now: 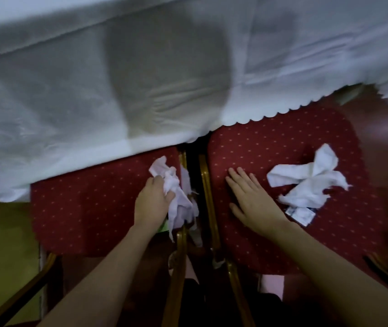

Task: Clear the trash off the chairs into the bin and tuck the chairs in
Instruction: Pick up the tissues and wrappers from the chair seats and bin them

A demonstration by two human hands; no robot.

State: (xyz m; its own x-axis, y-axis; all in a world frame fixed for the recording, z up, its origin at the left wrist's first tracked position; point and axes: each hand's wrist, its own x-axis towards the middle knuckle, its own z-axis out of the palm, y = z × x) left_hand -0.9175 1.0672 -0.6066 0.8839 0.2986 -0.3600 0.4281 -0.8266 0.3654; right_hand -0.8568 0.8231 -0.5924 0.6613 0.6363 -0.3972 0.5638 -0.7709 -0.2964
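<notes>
White tissues (306,185) sprawl crosswise; left hand (152,204) clutches crumpled tissue (176,192), right hand (252,201) spread flat.

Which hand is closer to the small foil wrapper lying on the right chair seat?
Right. The right hand lies flat on that seat, just left of the foil wrapper. The left hand is over the other chair, gripping crumpled tissue.

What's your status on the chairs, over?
Left hand gripping crumpled tissues. Right hand open, flat on right chair. Tissue wad there uncollected.
</notes>
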